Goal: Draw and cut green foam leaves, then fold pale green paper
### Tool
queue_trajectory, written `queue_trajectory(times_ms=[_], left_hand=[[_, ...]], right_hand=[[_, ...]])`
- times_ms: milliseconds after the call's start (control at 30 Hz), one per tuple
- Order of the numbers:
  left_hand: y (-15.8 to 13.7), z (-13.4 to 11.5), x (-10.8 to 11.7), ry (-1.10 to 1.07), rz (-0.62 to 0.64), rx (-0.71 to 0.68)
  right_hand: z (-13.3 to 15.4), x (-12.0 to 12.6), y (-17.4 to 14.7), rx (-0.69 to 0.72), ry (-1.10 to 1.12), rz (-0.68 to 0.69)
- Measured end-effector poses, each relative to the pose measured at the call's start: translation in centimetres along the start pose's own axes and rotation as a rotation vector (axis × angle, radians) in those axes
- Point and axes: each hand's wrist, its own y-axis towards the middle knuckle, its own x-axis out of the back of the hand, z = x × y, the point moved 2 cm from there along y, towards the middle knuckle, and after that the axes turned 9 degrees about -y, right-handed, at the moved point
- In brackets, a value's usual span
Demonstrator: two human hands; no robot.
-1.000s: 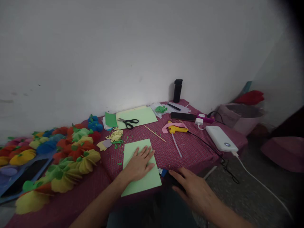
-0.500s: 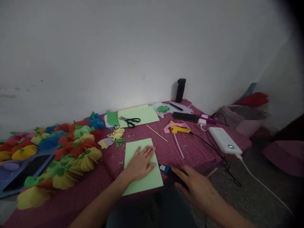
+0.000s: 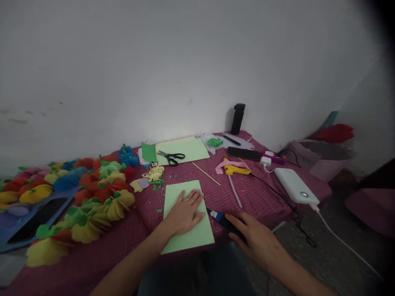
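Note:
My left hand point(image 3: 184, 213) lies flat on a light green sheet of paper point(image 3: 177, 245) at the table's front edge, its fingers spread. My right hand point(image 3: 261, 240) is closed round the dark handle of a utility knife point(image 3: 226, 221) with a blue part near its front. The knife's tip points left and reaches the sheet's right edge; I cannot tell whether it touches the paper. Beyond the sheet lie a thin wooden stick point(image 3: 206, 173) and yellow paper scraps point(image 3: 155, 172) with green bits around them.
Colourful paper pumpkins point(image 3: 101, 189) and a phone point(image 3: 38, 220) crowd the left. Black scissors point(image 3: 171, 157) rest on more paper at the back. A yellow glue gun point(image 3: 237, 169), a white power bank point(image 3: 296, 186), a power strip point(image 3: 274, 156) and a black bottle point(image 3: 237, 119) stand or lie to the right.
My right hand has shifted slightly with the utility knife, whose front now shows more clearly beside the sheet. My left hand stays pressed on the paper. The view has turned a little to the left.

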Motion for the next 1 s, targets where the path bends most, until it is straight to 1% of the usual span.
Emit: queue_trajectory(times_ms=[133,300,400,467,600,767,867,1000], left_hand=[[0.2,0.3,0.7,-0.021,0.022,0.000],[1.7,1.9,1.6,0.007,0.005,0.013],[2.4,2.8,1.0,0.011,0.032,0.042],[2.5,3.1,0.5,0.016,0.020,0.044],[2.3,3.2,0.0,0.024,-0.004,0.035],[2.2,3.2,0.0,0.017,-0.007,0.034],[2.3,3.2,0.0,0.011,-0.011,0.041],[2.2,3.2,0.1,0.002,-0.018,0.039]], right_hand=[[-0.1,0.0,0.2,0.008,-0.011,0.003],[-0.2,-0.3,0.2,0.013,-0.041,-0.005],[-0.2,-0.4,0.1,0.006,-0.054,-0.025],[-0.1,-0.4,0.2,0.008,-0.048,-0.031],[0.3,0.0,0.7,0.011,-0.036,-0.039],[0.9,0.0,1.5,0.009,-0.036,-0.027],[0.6,-0.4,1.5,0.001,-0.024,-0.008],[-0.5,-0.7,1.0,-0.005,-0.021,-0.023]])
